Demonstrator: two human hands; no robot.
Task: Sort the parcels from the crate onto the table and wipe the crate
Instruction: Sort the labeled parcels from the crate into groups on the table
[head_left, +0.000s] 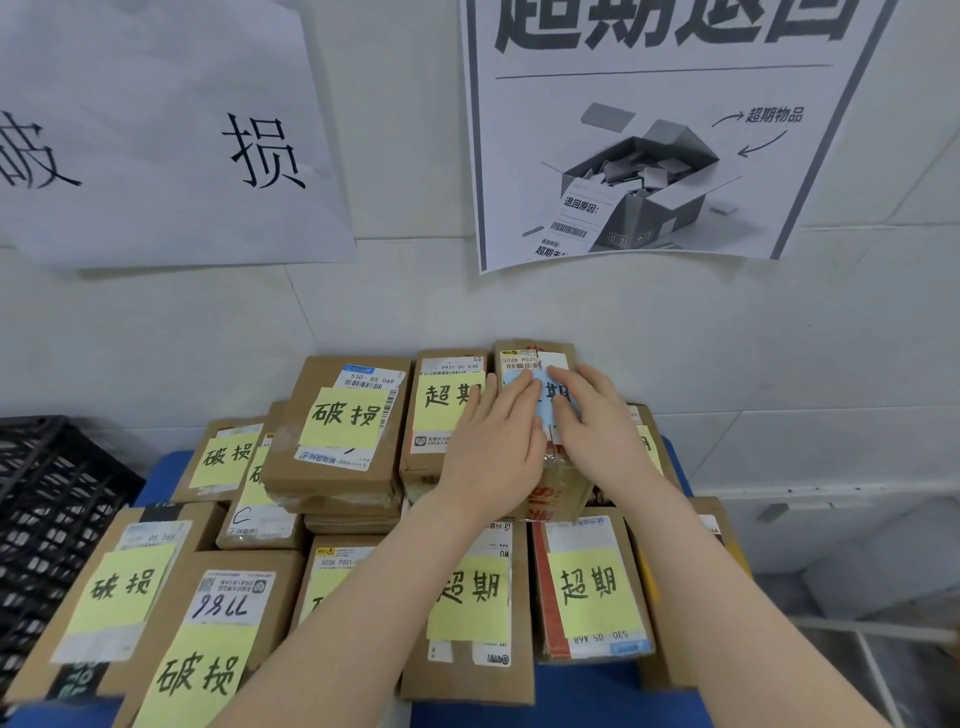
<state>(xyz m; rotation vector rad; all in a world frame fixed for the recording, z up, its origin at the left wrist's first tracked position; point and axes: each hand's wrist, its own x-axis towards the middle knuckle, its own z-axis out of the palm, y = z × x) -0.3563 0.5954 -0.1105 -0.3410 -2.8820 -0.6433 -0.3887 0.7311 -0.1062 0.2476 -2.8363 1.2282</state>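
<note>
A blue table (571, 701) across the lower frame carries brown cardboard parcels (337, 431) bearing yellow handwritten notes. A black plastic lattice crate (47, 499) stands at the left edge. At centre, the left hand (493, 452) and right hand (597, 421) press flat, fingers straight, on a brown blue-noted parcel (524, 356) atop the stack.

both my forearms, bare, reach forward and converge toward the middle. my left hand (493, 452) lies palm down, fingers straight and held together, angled to the right. my right hand (597, 423) lies palm down just beside it, fingers straight, angled to the left. the fingertips of the two hands almost meet.
</note>
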